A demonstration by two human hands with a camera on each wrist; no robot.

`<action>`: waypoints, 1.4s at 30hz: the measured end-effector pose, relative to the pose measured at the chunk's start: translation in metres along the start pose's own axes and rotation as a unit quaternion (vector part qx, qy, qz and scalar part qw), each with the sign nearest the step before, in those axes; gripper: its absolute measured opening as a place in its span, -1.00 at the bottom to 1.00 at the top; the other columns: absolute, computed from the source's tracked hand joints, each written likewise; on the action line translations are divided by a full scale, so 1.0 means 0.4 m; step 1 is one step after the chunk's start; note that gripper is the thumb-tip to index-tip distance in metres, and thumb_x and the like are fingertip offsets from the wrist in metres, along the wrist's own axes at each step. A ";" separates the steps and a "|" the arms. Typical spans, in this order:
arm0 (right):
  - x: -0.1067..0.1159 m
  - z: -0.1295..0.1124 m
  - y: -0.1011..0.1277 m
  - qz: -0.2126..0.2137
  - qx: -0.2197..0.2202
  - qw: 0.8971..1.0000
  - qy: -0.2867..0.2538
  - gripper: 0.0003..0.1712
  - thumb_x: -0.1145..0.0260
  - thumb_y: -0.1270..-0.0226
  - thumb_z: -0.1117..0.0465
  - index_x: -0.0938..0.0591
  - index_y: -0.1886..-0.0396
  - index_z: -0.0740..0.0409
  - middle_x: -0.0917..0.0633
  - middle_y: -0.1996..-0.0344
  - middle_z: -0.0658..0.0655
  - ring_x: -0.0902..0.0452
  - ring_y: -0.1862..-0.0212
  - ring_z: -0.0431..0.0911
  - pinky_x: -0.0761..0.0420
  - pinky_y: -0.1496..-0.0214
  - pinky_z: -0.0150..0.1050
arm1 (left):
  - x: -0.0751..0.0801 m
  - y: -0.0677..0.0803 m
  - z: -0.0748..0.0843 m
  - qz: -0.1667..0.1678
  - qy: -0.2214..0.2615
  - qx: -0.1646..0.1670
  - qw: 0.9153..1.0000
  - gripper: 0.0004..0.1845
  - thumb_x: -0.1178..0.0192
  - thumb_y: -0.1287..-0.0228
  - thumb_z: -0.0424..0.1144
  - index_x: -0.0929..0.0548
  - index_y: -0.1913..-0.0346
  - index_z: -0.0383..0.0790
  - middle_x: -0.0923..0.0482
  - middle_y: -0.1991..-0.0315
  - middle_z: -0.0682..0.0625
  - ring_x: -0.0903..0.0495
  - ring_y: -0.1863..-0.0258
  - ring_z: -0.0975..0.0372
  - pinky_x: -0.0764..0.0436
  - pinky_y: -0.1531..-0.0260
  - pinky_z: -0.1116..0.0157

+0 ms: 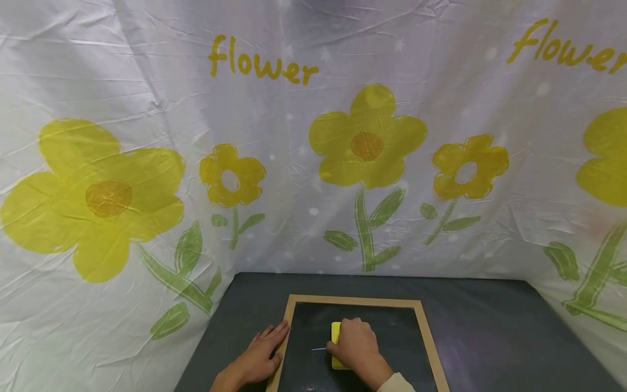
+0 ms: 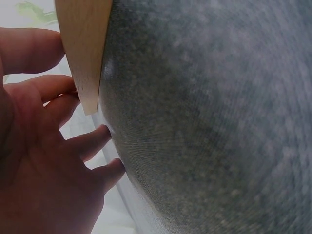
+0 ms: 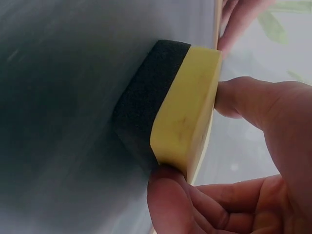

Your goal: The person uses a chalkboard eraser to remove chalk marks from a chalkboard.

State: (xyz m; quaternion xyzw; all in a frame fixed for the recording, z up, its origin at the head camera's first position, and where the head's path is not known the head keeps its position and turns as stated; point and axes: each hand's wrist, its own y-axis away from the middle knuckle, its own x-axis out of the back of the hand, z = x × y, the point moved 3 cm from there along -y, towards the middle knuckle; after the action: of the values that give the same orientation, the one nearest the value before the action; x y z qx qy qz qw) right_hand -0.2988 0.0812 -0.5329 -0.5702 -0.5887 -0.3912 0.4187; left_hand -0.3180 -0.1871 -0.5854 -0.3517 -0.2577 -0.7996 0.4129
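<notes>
On the table lies a small blackboard (image 1: 303, 375) in a pale wooden frame (image 1: 355, 300). My right hand (image 1: 358, 345) grips a yellow blackboard eraser (image 1: 335, 362), whose black felt side (image 3: 151, 85) faces the board in the right wrist view. Thumb and fingers hold the yellow body (image 3: 187, 107) from opposite sides. Just left of the eraser, a short light-blue line (image 1: 318, 349) shows on the black surface. My left hand (image 1: 259, 356) rests along the left side of the frame, fingers extended; the left wrist view shows its fingertips at the wooden edge (image 2: 85, 58).
A dark grey cloth (image 1: 490, 337) covers the table around the board. Behind and on both sides hangs a white sheet (image 1: 284, 228) printed with yellow flowers and the word "flower".
</notes>
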 end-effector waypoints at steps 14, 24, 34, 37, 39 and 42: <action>-0.034 -0.094 -0.019 -0.003 0.046 0.999 -0.017 -0.44 -0.67 -0.17 -0.20 -0.77 0.26 0.22 -0.63 0.48 0.08 -0.60 0.44 -0.04 -0.72 0.36 -0.05 | -0.002 -0.016 0.011 -0.004 -0.011 0.013 1.000 -0.27 -0.17 -0.62 -0.23 -0.26 -0.75 -0.18 -0.13 -0.78 -0.17 -0.08 -0.70 -0.40 0.01 -0.50 -0.59; -0.033 -0.119 -0.022 0.007 0.050 0.999 -0.017 -0.43 -0.66 -0.17 -0.22 -0.77 0.28 0.21 -0.61 0.51 0.07 -0.56 0.47 -0.06 -0.70 0.39 -0.08 | 0.005 -0.012 0.015 0.005 -0.012 0.016 1.000 -0.27 -0.18 -0.61 -0.25 -0.27 -0.75 -0.20 -0.14 -0.77 -0.17 -0.09 -0.70 -0.41 0.02 -0.51 -0.59; -0.035 -0.121 -0.016 0.006 0.040 0.999 -0.012 -0.44 -0.66 -0.18 -0.22 -0.76 0.28 0.20 -0.62 0.50 0.08 -0.58 0.46 -0.04 -0.71 0.37 -0.05 | 0.008 -0.011 0.011 0.001 -0.005 0.019 1.000 -0.27 -0.17 -0.63 -0.23 -0.26 -0.75 -0.17 -0.12 -0.78 -0.16 -0.06 -0.70 -0.41 0.04 -0.50 -0.60; -0.034 -0.116 -0.013 -0.005 0.029 0.999 -0.018 -0.45 -0.67 -0.17 -0.20 -0.76 0.27 0.21 -0.62 0.48 0.09 -0.59 0.43 -0.03 -0.72 0.34 -0.03 | 0.006 -0.010 0.007 -0.003 -0.005 0.020 1.000 -0.27 -0.17 -0.63 -0.23 -0.26 -0.75 -0.17 -0.12 -0.78 -0.16 -0.06 -0.70 -0.41 0.03 -0.50 -0.60; -0.031 -0.110 -0.009 -0.012 0.022 0.999 -0.024 -0.45 -0.68 -0.17 -0.18 -0.76 0.26 0.22 -0.62 0.46 0.11 -0.60 0.41 -0.01 -0.73 0.31 0.00 | 0.004 -0.009 0.004 -0.006 -0.003 0.020 1.000 -0.28 -0.17 -0.63 -0.23 -0.26 -0.75 -0.18 -0.12 -0.78 -0.17 -0.06 -0.70 -0.42 0.02 -0.49 -0.61; -0.025 -0.096 -0.003 -0.017 0.016 0.999 -0.026 -0.45 -0.68 -0.17 -0.17 -0.76 0.26 0.23 -0.62 0.46 0.11 -0.61 0.41 0.00 -0.74 0.30 0.02 | 0.001 -0.005 -0.002 -0.011 0.003 0.020 1.000 -0.28 -0.16 -0.64 -0.23 -0.25 -0.75 -0.19 -0.10 -0.78 -0.18 -0.04 -0.71 -0.43 0.03 -0.49 -0.61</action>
State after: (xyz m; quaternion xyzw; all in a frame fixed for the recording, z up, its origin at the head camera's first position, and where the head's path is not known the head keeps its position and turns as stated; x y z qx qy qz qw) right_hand -0.2982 0.0416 -0.5292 -0.5637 -0.6152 -0.3737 0.4052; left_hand -0.3201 -0.1868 -0.5856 -0.3385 -0.2766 -0.7995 0.4120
